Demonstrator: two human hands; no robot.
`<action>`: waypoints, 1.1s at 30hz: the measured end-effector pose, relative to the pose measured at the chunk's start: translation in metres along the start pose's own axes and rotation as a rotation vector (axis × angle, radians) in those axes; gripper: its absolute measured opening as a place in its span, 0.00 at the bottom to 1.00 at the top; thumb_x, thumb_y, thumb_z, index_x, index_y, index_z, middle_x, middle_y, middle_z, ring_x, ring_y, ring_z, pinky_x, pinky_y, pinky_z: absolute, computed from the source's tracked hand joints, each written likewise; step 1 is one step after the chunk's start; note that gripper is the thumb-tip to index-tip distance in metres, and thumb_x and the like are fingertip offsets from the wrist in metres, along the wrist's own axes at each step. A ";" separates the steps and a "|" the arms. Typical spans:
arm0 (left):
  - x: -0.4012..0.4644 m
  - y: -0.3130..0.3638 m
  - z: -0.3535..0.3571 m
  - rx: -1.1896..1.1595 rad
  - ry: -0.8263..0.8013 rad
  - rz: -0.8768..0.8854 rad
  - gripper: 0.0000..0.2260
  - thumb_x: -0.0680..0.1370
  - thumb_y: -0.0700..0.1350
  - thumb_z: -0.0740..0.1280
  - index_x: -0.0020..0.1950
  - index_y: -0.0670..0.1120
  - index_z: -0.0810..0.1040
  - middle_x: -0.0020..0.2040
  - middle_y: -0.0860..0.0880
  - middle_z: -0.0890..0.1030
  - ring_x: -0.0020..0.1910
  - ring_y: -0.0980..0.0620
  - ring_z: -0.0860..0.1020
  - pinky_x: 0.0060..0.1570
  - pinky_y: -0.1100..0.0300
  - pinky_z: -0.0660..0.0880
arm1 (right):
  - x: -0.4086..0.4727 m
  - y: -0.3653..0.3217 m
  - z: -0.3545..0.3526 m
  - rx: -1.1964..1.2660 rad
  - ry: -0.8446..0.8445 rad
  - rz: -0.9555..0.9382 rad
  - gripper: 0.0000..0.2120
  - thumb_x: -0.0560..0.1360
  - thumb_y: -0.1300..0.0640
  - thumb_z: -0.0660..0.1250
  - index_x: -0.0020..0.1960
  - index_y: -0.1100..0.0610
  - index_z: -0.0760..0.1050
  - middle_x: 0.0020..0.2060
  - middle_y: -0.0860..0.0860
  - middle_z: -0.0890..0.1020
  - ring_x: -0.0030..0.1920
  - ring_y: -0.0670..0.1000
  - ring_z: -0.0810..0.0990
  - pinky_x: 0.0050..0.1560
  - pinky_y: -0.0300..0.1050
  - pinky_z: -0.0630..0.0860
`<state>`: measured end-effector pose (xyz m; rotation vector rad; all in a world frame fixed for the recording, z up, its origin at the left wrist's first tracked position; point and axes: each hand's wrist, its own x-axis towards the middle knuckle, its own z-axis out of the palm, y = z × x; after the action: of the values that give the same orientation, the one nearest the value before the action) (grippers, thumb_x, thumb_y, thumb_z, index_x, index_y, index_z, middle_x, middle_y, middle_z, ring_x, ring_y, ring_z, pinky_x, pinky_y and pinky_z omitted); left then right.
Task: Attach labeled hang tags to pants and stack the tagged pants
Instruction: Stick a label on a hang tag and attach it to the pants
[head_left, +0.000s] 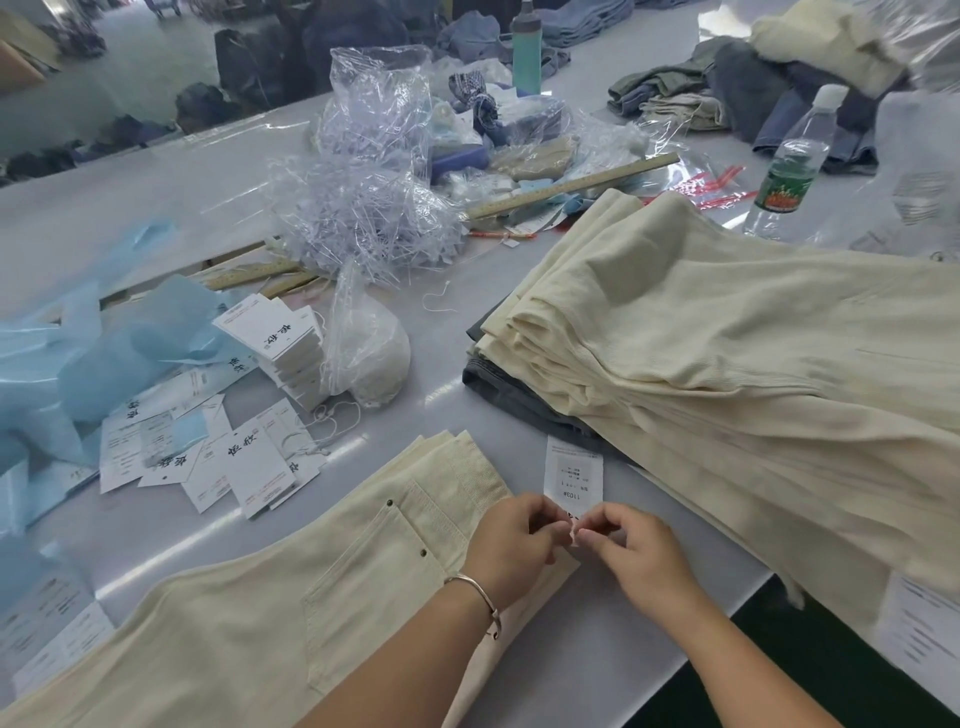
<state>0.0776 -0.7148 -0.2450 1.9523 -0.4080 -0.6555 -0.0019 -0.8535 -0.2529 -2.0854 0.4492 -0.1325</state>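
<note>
grey worktable (208, 171) carries everything. biggest item is the tall stack of folded cream corduroy pants (727, 364) on the right, sitting on a dark grey garment (498, 389); whether these are the tagged ones or the ones waiting cannot be told, no tags show on them. next, a single pair of cream corduroy pants (260, 613) lies flat in front of the person, back pocket with rivets facing up, waistband end near the hands. judged to be the pair being worked on now, no tag attached to it yet.

left of centre: crumpled light blue plastic bags (78, 364), a clear bag spilling clear plastic tag fasteners (374, 218), a neat pile of white printed hang tags (291, 348) and loose white hang tags with strings (208, 457) scattered just beside it. plenty of tags left, so plenty of work left, likely.

small white size label printed 1103# (574, 470) sits at the fingertips, between the flat pants and the stack. left hand (514, 545) with a metal bangle and right hand (634, 551) both have fingers curled, tips pinching the near end of the label, seemingly peeling or separating it. step in hand looks like preparing the label; tying onto pants and stacking are not yet done for this pair.
</note>
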 end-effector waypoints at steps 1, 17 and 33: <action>0.000 -0.001 0.000 -0.014 0.000 -0.003 0.09 0.76 0.36 0.68 0.40 0.49 0.77 0.35 0.53 0.81 0.29 0.56 0.76 0.35 0.63 0.75 | 0.000 -0.002 -0.001 0.071 -0.010 0.029 0.07 0.72 0.63 0.72 0.38 0.53 0.81 0.33 0.46 0.83 0.35 0.40 0.77 0.40 0.33 0.71; -0.006 -0.007 0.002 -0.170 0.078 -0.002 0.03 0.76 0.36 0.69 0.44 0.42 0.80 0.36 0.47 0.82 0.29 0.55 0.76 0.36 0.61 0.76 | 0.004 -0.007 0.006 0.277 0.008 0.094 0.05 0.71 0.66 0.72 0.40 0.58 0.83 0.34 0.50 0.84 0.36 0.40 0.78 0.41 0.30 0.72; -0.015 -0.008 0.013 -0.069 0.262 0.055 0.10 0.75 0.40 0.70 0.38 0.55 0.78 0.34 0.48 0.83 0.29 0.55 0.77 0.38 0.51 0.76 | 0.000 -0.013 0.012 0.353 0.054 0.198 0.07 0.72 0.64 0.72 0.38 0.54 0.83 0.33 0.47 0.85 0.35 0.39 0.80 0.38 0.29 0.74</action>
<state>0.0578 -0.7124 -0.2528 1.9227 -0.2708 -0.3669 0.0051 -0.8377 -0.2483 -1.6857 0.6151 -0.1407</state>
